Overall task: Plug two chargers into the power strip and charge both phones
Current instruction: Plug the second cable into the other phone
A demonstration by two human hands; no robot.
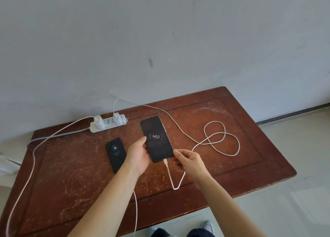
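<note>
A large black phone (156,138) shows a 54% charging ring; my left hand (139,156) grips its left edge and lifts it above the table. A white cable (221,138) is plugged into the phone's bottom end, and my right hand (189,161) touches the phone's lower right corner with its fingers loosely curled. A smaller black phone (115,153) lies flat to the left with a charging icon lit. A white power strip (108,123) at the back carries two white chargers: the left charger (97,121) and the right charger (117,119).
The worn brown wooden table (232,174) stands against a grey wall. A second white cable (34,156) runs from the left charger along the table's left side and passes under my left arm. The right cable lies in loops on the right half. My shoes show below the front edge.
</note>
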